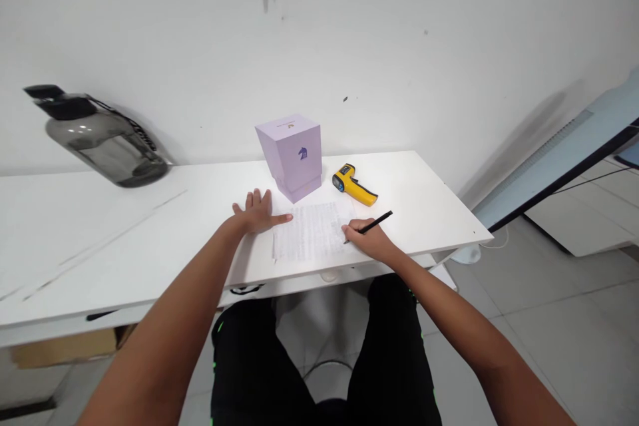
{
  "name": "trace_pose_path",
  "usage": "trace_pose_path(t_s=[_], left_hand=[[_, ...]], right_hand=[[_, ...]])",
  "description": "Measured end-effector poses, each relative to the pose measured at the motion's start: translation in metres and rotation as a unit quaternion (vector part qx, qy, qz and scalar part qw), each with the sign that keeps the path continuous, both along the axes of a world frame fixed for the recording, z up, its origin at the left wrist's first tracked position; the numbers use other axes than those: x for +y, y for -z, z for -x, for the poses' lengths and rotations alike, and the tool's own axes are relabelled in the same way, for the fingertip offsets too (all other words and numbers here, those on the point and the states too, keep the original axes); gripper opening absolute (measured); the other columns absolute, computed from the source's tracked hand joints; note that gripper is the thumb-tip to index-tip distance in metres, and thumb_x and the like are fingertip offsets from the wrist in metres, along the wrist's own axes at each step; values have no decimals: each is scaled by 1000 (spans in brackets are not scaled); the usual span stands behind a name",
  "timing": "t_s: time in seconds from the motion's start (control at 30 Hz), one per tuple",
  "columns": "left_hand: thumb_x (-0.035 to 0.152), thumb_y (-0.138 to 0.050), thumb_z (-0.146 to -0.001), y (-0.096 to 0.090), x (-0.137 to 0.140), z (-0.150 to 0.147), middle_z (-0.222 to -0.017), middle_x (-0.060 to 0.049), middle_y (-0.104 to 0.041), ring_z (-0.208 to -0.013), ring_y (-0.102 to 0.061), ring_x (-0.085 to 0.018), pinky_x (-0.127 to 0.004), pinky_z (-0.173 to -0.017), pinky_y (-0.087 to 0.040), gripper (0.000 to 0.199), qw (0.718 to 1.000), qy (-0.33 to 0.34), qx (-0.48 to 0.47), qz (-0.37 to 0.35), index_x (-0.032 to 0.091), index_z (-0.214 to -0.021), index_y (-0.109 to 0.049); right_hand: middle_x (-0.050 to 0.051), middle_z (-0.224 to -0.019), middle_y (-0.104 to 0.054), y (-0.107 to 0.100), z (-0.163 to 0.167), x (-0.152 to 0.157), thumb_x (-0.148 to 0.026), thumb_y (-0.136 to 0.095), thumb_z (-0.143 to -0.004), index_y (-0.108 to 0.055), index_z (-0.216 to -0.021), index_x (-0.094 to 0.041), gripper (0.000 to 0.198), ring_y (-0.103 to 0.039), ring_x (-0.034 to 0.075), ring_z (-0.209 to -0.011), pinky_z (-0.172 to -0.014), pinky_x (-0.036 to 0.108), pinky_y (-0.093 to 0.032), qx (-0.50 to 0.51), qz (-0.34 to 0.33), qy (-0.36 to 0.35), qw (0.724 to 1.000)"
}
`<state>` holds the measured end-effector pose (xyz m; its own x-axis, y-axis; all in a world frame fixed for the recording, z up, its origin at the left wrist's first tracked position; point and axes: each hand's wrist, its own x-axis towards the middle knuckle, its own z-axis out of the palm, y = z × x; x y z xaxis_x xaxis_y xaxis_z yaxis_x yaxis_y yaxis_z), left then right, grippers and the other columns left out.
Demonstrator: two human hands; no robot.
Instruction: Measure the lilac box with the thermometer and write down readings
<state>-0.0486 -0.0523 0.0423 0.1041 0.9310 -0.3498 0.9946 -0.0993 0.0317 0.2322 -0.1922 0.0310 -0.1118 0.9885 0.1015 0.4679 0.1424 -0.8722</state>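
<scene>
A sheet of paper [312, 229] covered in faint lines lies near the front edge of the white table. My right hand [367, 236] grips a black pen [378, 221], its tip down at the sheet's right side. At the sheet's left edge my left hand [257, 214] rests flat with the fingers spread, the thumb reaching onto the paper. Just behind the paper stands a lilac box [299, 156] with a dark horse-head emblem. To the right of the box lies a yellow and black infrared thermometer gun [355, 186].
A large grey translucent bottle [107, 140] with a black lid stands at the table's [90, 233] back left, by the wall. On the right, a big pale panel with a black edge [564, 160] leans beyond the table's end. A cardboard box [64, 348] shows underneath at left.
</scene>
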Motion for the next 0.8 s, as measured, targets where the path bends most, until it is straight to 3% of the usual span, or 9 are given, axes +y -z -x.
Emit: trace_pose_path(t_s=[0.13,0.4,0.67,0.8], left_hand=[[88,-38,-77,-2,-1,-1,-168,-17,19,-157,13,-37,-69,-122,-6,124,1000,3,-2,5,12,-162,11],[88,-40,-76,-2,-1,0,-168,-17,17,-157,13,-38,-69,-122,-7,124,1000,3,-2,1,12,-162,10],[88,-41,-75,1,1,1,-168,-16,18,-157,14,-38,-69,-122,-6,126,1000,2,-7,0,13,-162,10],[88,-41,-75,1,1,1,-168,-16,17,-157,14,-37,-68,-122,-6,125,1000,1,-4,-1,13,-162,10]], right_hand=[[-3,-56,-46,-2,-1,-1,-40,-52,-87,-44,-56,-22,37,-46,14,-61,-59,27,-35,-9,-1,-2,1000],[-1,-60,-54,2,-3,0,-41,-53,-87,-55,-59,-20,36,-52,15,-66,-64,28,-38,15,9,-2,1000],[-4,-56,-40,-2,-1,-1,-42,-53,-86,-38,-55,-22,39,-40,13,-59,-59,28,-33,22,-6,10,1000],[-3,-55,-43,0,-2,-1,-42,-53,-86,-45,-55,-21,39,-42,13,-60,-59,28,-33,14,5,-19,1000]])
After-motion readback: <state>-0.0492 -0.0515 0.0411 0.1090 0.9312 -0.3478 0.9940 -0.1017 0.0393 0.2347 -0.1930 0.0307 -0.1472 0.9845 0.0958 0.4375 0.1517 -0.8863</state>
